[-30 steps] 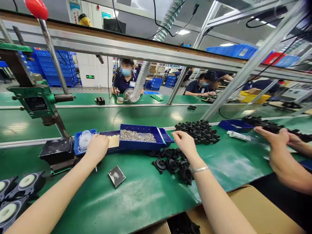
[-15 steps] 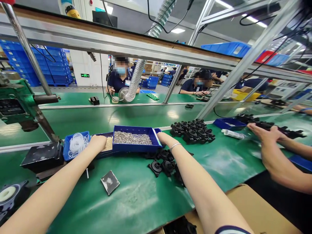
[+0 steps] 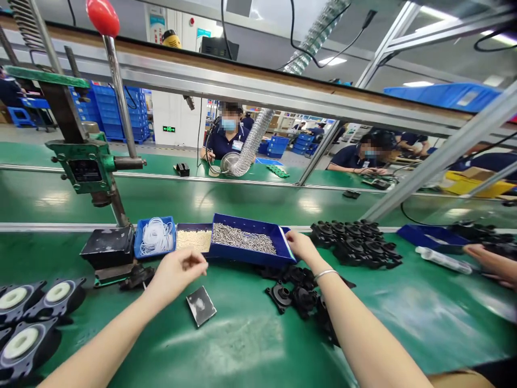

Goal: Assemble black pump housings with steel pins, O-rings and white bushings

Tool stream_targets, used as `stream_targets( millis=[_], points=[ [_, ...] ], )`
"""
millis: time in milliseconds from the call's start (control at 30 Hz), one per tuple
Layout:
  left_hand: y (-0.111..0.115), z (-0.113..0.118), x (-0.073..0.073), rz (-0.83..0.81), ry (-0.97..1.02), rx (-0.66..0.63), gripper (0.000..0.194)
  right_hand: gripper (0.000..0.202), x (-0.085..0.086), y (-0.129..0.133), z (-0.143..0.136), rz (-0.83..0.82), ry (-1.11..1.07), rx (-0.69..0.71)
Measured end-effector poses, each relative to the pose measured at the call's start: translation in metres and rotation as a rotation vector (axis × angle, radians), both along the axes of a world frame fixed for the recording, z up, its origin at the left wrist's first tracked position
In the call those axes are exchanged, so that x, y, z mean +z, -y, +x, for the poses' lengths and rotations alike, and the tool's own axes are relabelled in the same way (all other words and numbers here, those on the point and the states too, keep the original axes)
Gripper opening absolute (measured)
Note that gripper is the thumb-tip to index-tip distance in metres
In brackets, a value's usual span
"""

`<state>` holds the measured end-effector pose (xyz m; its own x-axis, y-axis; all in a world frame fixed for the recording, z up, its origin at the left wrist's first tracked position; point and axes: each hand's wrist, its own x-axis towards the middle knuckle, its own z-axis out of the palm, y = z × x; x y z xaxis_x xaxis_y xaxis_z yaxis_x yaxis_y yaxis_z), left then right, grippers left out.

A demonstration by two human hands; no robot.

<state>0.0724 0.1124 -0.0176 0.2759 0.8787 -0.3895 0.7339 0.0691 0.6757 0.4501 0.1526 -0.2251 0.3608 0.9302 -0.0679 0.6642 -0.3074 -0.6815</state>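
Note:
My left hand (image 3: pixel 177 274) hovers over the bench, in front of a bin of small cream-coloured pieces (image 3: pixel 194 240). Its thumb and fingertips are pinched together; whatever is between them is too small to make out. My right hand (image 3: pixel 302 248) grips the right end of a dark blue bin (image 3: pixel 252 256) filled with short metal pins (image 3: pixel 242 238). Below my left hand lies a dark square block (image 3: pixel 201 307) with a worn top. Black flanged plastic parts (image 3: pixel 304 299) are piled by my right forearm.
A blue tray of white rings (image 3: pixel 156 237) stands beside a green hand press (image 3: pixel 86 167) at left. Black parts with white rings (image 3: pixel 22 339) sit at lower left. More black parts (image 3: pixel 355 242) are stacked at right, near a co-worker's hand (image 3: pixel 490 264). A metal frame crosses above.
The view has swung left, showing more of the press. My left hand has drawn back from the cream pieces, its fingers pinched. My right hand stays at the pin bin's end.

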Motion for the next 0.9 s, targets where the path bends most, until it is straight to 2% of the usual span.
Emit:
stream_targets(
  millis=[100,167,233,267,300,333,433,500,600,667,733,900],
  points=[
    [0.035,-0.014,-0.005,-0.356,0.346,0.234,0.034,0.024,0.013,0.009,0.003,0.151,-0.205,-0.198],
    [0.046,-0.023,-0.014,-0.427,0.423,0.308,0.039,0.037,0.034,0.021,-0.006,0.317,-0.295,-0.323],
    [0.049,-0.031,-0.021,-0.430,0.442,0.336,0.039,0.043,0.063,0.039,-0.032,0.480,-0.386,-0.338],
    [0.048,-0.033,-0.024,-0.423,0.440,0.339,0.039,0.043,0.078,0.051,-0.051,0.543,-0.441,-0.302],
    [0.047,-0.035,-0.026,-0.416,0.437,0.337,0.038,0.039,0.093,0.063,-0.074,0.633,-0.579,-0.235],
    [0.046,-0.037,-0.028,-0.409,0.440,0.340,0.038,0.034,0.105,0.074,-0.099,0.655,-0.714,-0.143],
    [0.044,-0.040,-0.033,-0.427,0.527,0.421,0.036,0.022,0.127,0.101,-0.175,0.500,-0.988,0.152],
    [0.045,-0.042,-0.036,-0.489,0.656,0.521,0.034,0.020,0.128,0.109,-0.213,0.439,-1.064,0.225],
    [0.048,-0.047,-0.042,-0.601,0.797,0.639,0.034,0.019,0.116,0.114,-0.246,0.335,-1.230,0.230],
    [0.049,-0.050,-0.045,-0.648,0.828,0.698,0.035,0.021,0.106,0.115,-0.256,0.269,-1.295,0.232],
    [0.050,-0.051,-0.046,-0.679,0.852,0.736,0.036,0.021,0.099,0.118,-0.262,0.250,-1.270,0.248],
    [0.053,-0.047,-0.047,-0.747,0.931,0.753,0.036,0.011,0.091,0.125,-0.271,0.350,-1.104,0.263]
  ],
)
